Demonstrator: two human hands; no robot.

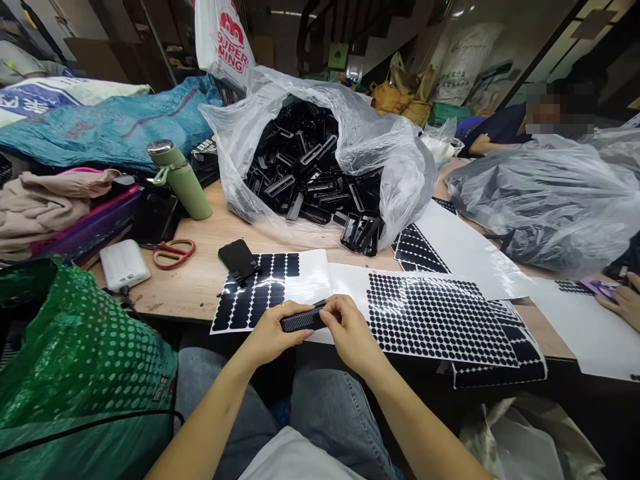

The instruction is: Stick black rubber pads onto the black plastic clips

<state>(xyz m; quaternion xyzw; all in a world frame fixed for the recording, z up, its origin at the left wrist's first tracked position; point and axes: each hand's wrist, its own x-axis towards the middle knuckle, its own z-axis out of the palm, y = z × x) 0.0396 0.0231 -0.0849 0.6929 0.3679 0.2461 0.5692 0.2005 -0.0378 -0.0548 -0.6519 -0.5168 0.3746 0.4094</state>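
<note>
A small black plastic part (303, 321) with a carbon-fibre-like pattern is held over the front edge of the table. My left hand (273, 331) is closed around its left end. At the other end, the thumb and fingers of my right hand (346, 327) are pinched together against the part; whether a sticker is between them is hidden. Beneath the hands lie a sticker sheet with black rounded strips (260, 293) and one with rows of black dots (440, 313). Another black plastic piece (239, 260) rests on the strip sheet's upper left corner.
Behind the sheets stands an open clear plastic bag (410, 160) full of black parts (310, 173). Leftward are red-handled scissors (173, 254), a white power bank (124, 264), a green bottle (185, 183) and a green bag (95, 340). At right, a co-worker's hand (625, 300) touches another sheet.
</note>
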